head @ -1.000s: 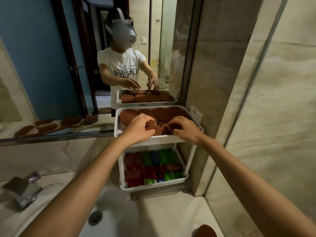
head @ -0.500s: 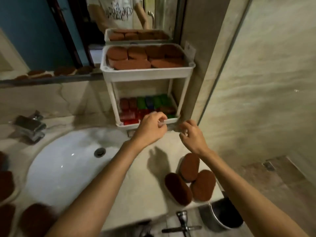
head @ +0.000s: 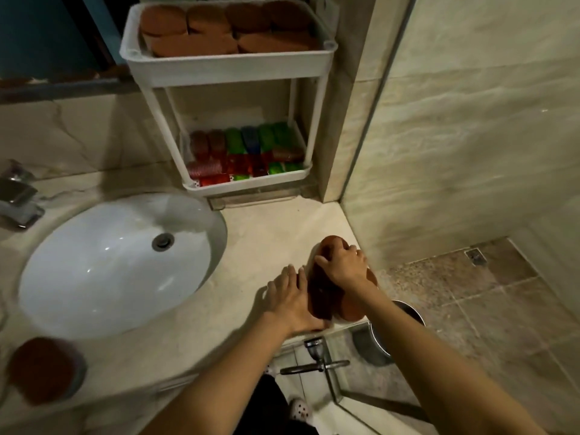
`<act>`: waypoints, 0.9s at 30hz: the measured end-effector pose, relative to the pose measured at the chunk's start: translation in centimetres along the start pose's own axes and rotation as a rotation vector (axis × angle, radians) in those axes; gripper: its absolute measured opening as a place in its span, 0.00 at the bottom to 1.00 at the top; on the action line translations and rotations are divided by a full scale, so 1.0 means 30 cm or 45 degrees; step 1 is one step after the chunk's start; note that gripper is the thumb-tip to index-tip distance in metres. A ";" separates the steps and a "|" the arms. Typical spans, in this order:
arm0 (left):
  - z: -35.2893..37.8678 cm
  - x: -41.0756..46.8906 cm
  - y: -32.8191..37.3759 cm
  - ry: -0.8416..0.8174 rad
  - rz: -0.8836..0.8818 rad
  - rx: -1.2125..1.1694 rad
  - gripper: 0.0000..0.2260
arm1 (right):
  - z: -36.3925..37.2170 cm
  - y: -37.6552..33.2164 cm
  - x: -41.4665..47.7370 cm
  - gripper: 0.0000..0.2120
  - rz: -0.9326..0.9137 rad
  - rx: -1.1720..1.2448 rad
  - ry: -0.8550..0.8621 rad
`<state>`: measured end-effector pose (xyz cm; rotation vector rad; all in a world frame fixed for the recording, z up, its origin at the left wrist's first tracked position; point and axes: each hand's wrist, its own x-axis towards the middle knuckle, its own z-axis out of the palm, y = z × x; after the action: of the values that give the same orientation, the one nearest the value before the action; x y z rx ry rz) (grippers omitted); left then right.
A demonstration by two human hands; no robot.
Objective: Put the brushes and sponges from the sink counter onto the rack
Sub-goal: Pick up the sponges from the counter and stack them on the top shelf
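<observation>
Running along the wall, the pale worktop (head: 251, 240) is seen with the white sink (head: 94, 277) set into its left part. At the back right corner the two-level rack (head: 226, 69) is placed: brown sponges (head: 188, 45) are packed in the upper tray and coloured brushes (head: 244, 152) in the lower one. Three more sponges (head: 352, 311) are laid close together at the right edge of the worktop, well apart from the rack. The left hand (head: 290, 299) is kept flat with straight fingers, touching the left side of the near sponge (head: 320, 299). The fingers of the right hand (head: 343, 266) are curled on the far sponge (head: 331, 243). A lone sponge (head: 40, 370) is seen, blurred, at the front left.
</observation>
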<state>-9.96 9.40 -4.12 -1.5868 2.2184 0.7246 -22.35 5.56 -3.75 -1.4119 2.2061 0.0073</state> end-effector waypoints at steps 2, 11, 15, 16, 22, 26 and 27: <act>0.017 0.002 0.014 0.016 -0.027 0.003 0.54 | 0.014 -0.016 0.007 0.31 0.067 -0.026 0.012; -0.046 0.026 -0.075 0.019 -0.067 -0.018 0.52 | 0.014 -0.061 0.016 0.37 0.160 0.165 0.075; -0.147 0.014 -0.123 0.084 -0.123 -0.099 0.49 | -0.005 -0.109 -0.012 0.42 0.089 0.421 0.075; -0.181 0.004 -0.138 0.118 -0.122 -0.135 0.48 | -0.022 -0.128 -0.022 0.41 0.057 0.458 0.080; -0.493 -0.106 -0.215 0.484 -0.034 -0.277 0.48 | -0.254 -0.315 -0.086 0.36 -0.221 0.679 0.224; -0.716 -0.178 -0.223 0.693 0.046 -0.197 0.49 | -0.448 -0.446 -0.154 0.38 -0.442 0.749 0.377; -0.764 -0.191 -0.223 0.727 0.068 -0.171 0.50 | -0.491 -0.469 -0.165 0.38 -0.476 0.757 0.418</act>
<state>-0.95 -0.89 16.28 -2.0044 2.6556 0.4800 -14.93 -0.71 14.83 -1.5060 1.8969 -0.9855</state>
